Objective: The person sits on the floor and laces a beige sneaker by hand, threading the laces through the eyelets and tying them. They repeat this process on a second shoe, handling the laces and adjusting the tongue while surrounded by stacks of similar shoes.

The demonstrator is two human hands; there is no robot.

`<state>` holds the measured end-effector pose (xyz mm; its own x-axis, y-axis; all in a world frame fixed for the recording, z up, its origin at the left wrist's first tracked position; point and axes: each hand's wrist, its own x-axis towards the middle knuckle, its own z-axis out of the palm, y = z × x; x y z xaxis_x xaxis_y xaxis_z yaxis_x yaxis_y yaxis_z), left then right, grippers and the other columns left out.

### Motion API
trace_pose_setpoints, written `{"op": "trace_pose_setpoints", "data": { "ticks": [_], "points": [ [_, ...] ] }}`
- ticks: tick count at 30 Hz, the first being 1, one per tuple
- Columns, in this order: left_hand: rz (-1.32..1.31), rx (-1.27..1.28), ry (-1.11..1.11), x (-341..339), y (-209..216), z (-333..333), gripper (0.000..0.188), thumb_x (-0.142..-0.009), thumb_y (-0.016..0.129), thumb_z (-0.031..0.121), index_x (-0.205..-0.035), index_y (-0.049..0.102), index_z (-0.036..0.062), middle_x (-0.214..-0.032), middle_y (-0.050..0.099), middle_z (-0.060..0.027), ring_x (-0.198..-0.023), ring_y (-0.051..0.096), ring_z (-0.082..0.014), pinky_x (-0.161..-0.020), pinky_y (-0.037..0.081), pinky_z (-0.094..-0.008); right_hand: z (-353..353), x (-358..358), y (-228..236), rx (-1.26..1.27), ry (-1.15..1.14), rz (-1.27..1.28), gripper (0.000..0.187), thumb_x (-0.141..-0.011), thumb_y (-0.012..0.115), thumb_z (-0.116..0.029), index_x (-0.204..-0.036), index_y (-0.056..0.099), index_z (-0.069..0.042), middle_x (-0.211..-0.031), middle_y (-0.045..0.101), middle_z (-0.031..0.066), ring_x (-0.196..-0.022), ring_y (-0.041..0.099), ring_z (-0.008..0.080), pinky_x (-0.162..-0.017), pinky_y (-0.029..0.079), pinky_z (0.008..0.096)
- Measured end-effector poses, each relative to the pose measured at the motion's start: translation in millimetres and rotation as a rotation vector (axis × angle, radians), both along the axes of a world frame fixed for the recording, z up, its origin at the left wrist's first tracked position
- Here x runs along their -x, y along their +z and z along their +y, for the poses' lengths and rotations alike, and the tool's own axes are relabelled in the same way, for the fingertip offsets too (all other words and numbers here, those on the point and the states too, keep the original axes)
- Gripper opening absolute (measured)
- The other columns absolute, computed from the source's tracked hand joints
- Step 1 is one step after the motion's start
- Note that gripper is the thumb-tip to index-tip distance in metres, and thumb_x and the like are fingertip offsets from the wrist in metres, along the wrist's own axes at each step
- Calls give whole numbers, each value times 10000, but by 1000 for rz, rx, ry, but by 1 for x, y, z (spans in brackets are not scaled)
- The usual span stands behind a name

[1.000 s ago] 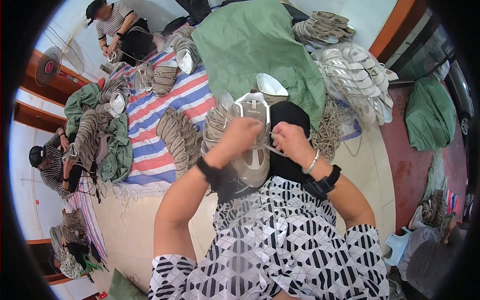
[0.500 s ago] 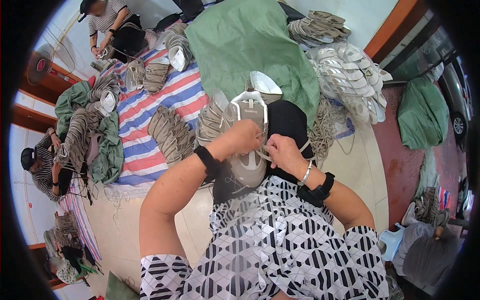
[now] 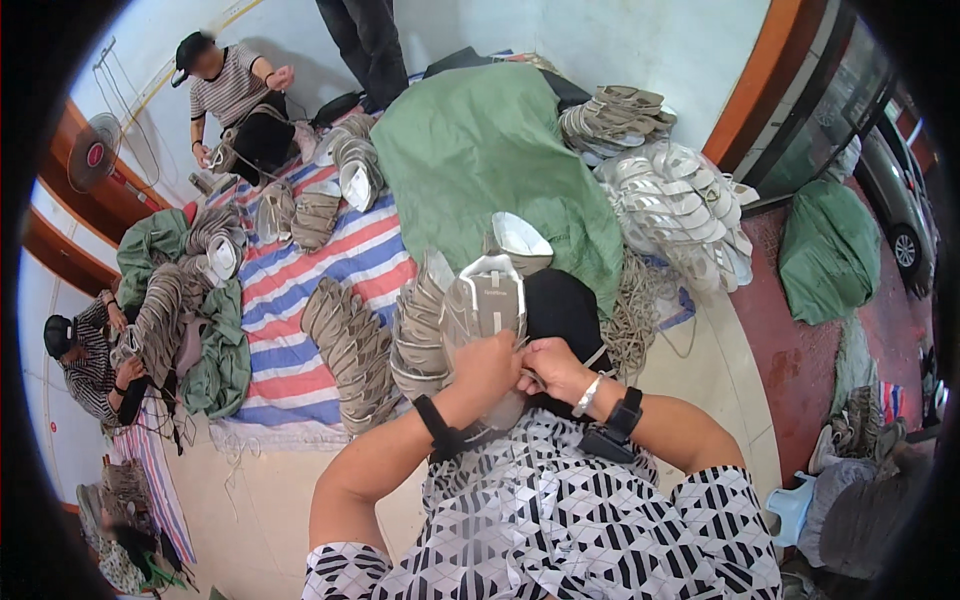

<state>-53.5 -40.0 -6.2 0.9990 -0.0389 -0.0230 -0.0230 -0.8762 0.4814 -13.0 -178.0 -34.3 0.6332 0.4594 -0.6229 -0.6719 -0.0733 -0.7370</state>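
Note:
A beige-grey shoe upper with a pale collar rests on my lap, toe toward me. My left hand lies over its middle with curled fingers, gripping the upper near the lacing edge. Pinched fingers of my right hand meet the left fingertips there and hold a thin beige shoelace, part of which trails over my dark-clad knee. The toe is mostly covered by my left hand and wrist. Just left of the held piece stands a stack of similar uppers.
Another row of uppers lies on the striped sheet. Beyond my knees spreads a green cloth. To the right are a heap of laces and bagged uppers. Co-workers sit at left; someone stands at the back.
My hands have drawn together over the upper and sit nearer my body. The lace stretched between them is now mostly hidden. The view has shifted; the far co-worker's hand is raised.

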Motion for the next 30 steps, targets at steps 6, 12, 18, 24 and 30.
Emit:
{"op": "trace_pose_setpoints", "data": {
  "ticks": [6,12,18,24,30],
  "points": [
    [-124,396,50,-10,-7,25,281,-916,536,300,-889,640,40,-630,620,-126,-570,609,-253,-546,464,-378,-9,-14,17,399,348,-1141,104,-838,590,-111,-832,553,-15,-698,636,145,-624,650,274,-520,510,343],
    [16,745,154,-26,-6,23,227,-944,509,191,-862,632,17,-570,572,-31,-484,535,-111,-482,434,-270,-7,-39,40,613,886,-1458,204,-767,637,-210,-927,588,-95,-736,633,95,-743,637,296,-624,461,434],
    [189,80,-268,-45,8,29,187,-845,491,105,-776,636,10,-547,611,-83,-539,636,-218,-561,508,-355,-20,-52,25,492,875,-1639,101,-765,616,-241,-800,622,-145,-704,641,50,-693,618,243,-712,360,373],
    [594,-191,-538,-81,24,11,178,-794,538,104,-685,639,6,-549,634,-81,-544,658,-210,-534,514,-343,-28,-46,5,367,640,-1914,84,-754,614,-206,-793,597,-133,-682,597,30,-700,599,209,-706,369,368],
    [873,-390,-602,-108,13,3,158,-776,566,93,-738,656,-30,-629,670,-121,-549,668,-224,-472,515,-340,-28,-51,-3,313,566,-2043,48,-771,570,-156,-738,551,-126,-664,557,17,-673,568,194,-731,376,354]
  ]
}}
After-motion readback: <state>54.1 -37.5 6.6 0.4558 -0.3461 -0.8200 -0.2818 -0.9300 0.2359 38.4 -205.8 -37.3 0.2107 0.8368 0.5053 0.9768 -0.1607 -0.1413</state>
